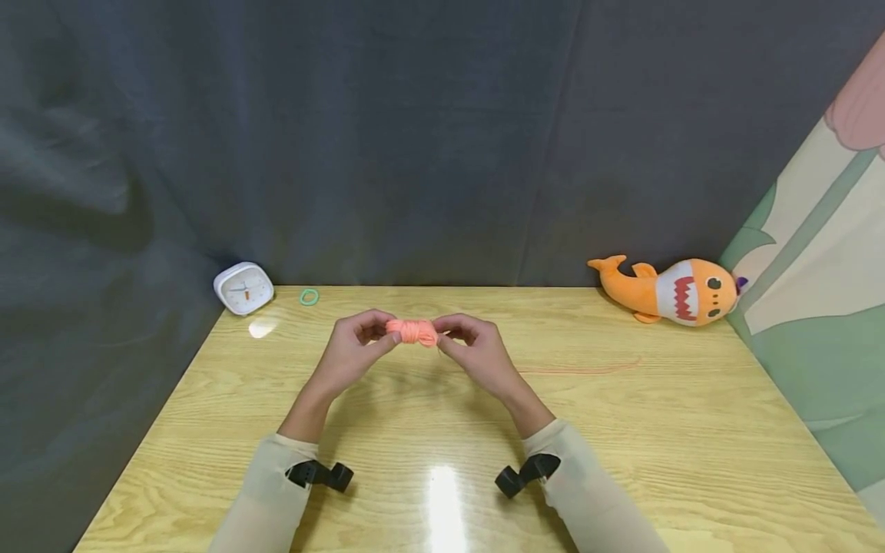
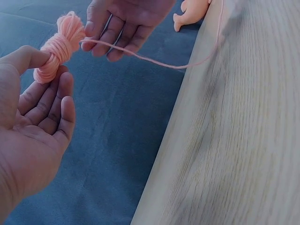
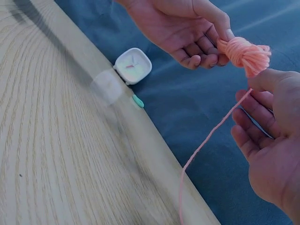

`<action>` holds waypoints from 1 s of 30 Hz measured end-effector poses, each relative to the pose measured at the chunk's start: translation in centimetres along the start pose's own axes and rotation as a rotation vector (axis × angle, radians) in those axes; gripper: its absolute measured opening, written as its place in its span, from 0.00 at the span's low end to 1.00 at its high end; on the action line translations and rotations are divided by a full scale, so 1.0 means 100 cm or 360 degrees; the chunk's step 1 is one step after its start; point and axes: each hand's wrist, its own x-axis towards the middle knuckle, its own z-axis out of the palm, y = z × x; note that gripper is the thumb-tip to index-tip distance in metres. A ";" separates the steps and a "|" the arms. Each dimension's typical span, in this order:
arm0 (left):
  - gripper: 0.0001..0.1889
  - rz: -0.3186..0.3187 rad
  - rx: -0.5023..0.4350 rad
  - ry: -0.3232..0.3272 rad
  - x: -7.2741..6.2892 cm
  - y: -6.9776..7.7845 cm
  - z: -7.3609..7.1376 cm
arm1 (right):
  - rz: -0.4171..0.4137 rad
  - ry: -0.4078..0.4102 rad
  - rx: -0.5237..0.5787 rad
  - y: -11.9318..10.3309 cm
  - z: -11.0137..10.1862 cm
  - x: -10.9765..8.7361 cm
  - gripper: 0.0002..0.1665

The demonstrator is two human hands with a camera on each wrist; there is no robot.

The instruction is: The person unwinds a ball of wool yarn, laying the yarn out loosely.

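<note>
A small bundle of coral-pink yarn (image 1: 412, 332), wrapped round its middle, is held up above the table between both hands. My left hand (image 1: 355, 347) pinches one end with thumb and index finger; in the left wrist view its other fingers (image 2: 47, 110) are loosely bent. At the looped end, my right hand (image 1: 478, 355) pinches the yarn between thumb and fingers. A single yarn strand (image 3: 206, 140) leaves from the right fingertips and hangs down to the table. The thumb partly hides where that strand meets the bundle in the right wrist view.
On the wooden table (image 1: 442, 430) the loose yarn tail (image 1: 588, 372) stretches to the right. A white alarm clock (image 1: 244, 289) and a green ring (image 1: 309, 297) are at the back left. An orange plush shark (image 1: 664, 292) lies at the back right. Behind hangs a dark curtain (image 1: 415, 138).
</note>
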 end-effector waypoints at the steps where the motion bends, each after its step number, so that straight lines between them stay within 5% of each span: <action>1: 0.10 -0.0002 0.0001 0.0002 0.000 0.000 0.000 | 0.0008 0.0009 -0.0012 0.000 0.000 0.000 0.11; 30: 0.09 0.0011 0.0010 0.0035 -0.002 0.003 -0.003 | -0.0098 0.0161 -0.0024 -0.025 -0.051 -0.020 0.07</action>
